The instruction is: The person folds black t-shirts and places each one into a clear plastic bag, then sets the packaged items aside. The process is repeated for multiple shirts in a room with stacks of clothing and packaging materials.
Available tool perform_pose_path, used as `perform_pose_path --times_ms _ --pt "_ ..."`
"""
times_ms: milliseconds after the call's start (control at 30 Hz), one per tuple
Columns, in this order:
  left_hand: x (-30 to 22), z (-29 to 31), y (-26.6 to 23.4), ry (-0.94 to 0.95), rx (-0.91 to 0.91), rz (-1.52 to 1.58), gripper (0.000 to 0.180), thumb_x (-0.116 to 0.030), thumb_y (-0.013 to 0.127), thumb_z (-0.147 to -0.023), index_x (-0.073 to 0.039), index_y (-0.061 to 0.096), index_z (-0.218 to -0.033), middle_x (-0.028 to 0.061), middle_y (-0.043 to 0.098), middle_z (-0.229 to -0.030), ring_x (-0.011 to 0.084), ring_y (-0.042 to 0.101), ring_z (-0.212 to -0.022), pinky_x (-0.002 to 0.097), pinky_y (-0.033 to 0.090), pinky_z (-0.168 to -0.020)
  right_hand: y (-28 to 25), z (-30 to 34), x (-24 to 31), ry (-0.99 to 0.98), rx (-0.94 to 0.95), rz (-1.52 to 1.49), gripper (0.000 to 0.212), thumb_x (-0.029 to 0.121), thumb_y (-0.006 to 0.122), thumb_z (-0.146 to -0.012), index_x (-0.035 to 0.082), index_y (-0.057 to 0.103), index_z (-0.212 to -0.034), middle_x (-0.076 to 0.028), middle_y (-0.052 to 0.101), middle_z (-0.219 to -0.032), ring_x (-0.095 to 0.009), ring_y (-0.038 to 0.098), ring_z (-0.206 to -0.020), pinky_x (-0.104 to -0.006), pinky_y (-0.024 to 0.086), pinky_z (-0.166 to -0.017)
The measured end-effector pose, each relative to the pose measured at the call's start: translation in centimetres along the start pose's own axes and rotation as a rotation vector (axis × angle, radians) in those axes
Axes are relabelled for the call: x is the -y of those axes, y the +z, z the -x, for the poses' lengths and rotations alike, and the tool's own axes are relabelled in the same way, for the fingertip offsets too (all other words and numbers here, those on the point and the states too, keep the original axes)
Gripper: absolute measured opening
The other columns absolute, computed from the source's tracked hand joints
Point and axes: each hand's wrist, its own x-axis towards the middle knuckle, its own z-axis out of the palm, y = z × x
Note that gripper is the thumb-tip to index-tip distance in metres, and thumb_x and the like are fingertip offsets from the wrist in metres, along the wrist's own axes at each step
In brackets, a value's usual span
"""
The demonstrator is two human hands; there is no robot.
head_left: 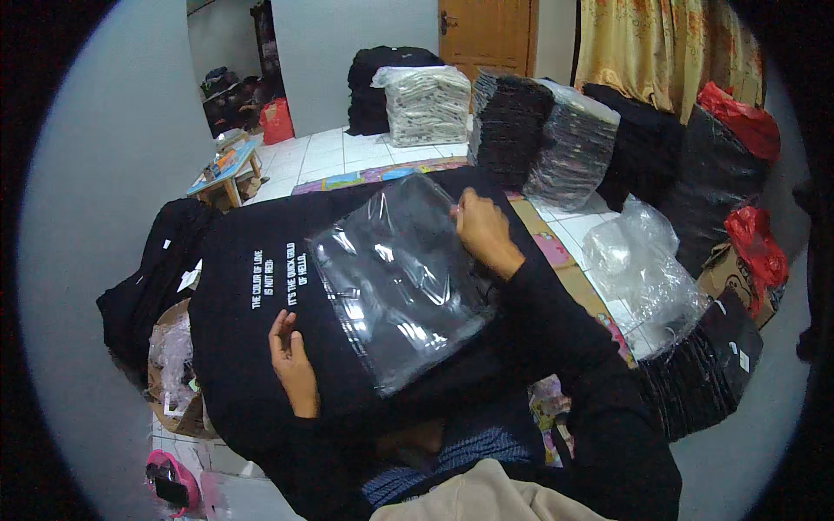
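Right hand (482, 230) pinched on glossy clear plastic bag (400, 278); left hand (291, 360) flat, fingers apart, on black shirt (243, 347).

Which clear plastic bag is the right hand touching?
The flat clear bag lying on the black shirt; right hand pinches its far corner. The crumpled clear bags sit untouched to the right.

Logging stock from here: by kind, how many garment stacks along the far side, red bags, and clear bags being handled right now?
Garment stacks at the far side, black, white wrapped, dark, wrapped dark: 4
Red bags: 3
Clear bag under right hand, left hand beside: 1
Total: 8
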Motion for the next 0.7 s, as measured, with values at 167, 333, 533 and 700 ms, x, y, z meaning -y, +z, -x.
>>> perform_pose_path --times_ms 167,333,533,700 --pt "0.2 -0.1 0.2 0.004 -0.065 0.055 0.034 -0.001 0.044 -0.095 0.002 0.048 -0.128 0.0138 0.055 -0.126 0.0201 0.052 -0.119 0.0306 0.037 -0.103 -8.4 -3.3 8.5 -0.622 -0.657 0.083 0.015 0.021 0.055 -0.092 0.006 0.051 -0.090 -0.017 0.064 -0.078 -0.036 0.064 -0.068 -0.0436 0.051 -0.055" --pt "0.3 -0.2 0.5 0.110 -0.206 0.067 0.038 -0.013 0.040 -0.099 0.003 0.043 -0.134 0.0164 0.048 -0.135 0.0242 0.040 -0.131 0.0349 0.028 -0.109 -10.5 5.5 11.7 -0.821 -0.432 0.132 0.005 0.010 0.058 -0.081 0.006 0.057 -0.085 -0.012 0.064 -0.072 -0.026 0.067 -0.066 -0.0351 0.053 -0.055" --pt "-1.3 0.8 0.7 0.253 0.030 -0.473 0.045 -0.022 0.045 -0.097 -0.005 0.043 -0.139 0.0148 0.034 -0.149 0.0366 0.022 -0.140 0.0466 0.014 -0.114 -9.7 14.5 3.7 -0.368 -0.063 -0.205 0.032 0.031 0.069 -0.083 0.002 0.059 -0.075 -0.014 0.065 -0.075 -0.033 0.064 -0.068 -0.0410 0.049 -0.059" --pt "-1.8 1.8 2.4 0.224 0.175 -1.041 0.058 -0.041 0.046 -0.094 -0.011 0.038 -0.143 0.0174 0.031 -0.149 0.0354 0.020 -0.141 0.0587 0.002 -0.112 -5.5 17.8 -4.8 0.434 0.369 -0.014 0.053 0.043 0.055 -0.092 -0.002 0.058 -0.066 -0.022 0.060 -0.063 -0.035 0.062 -0.060 -0.0426 0.047 -0.057"
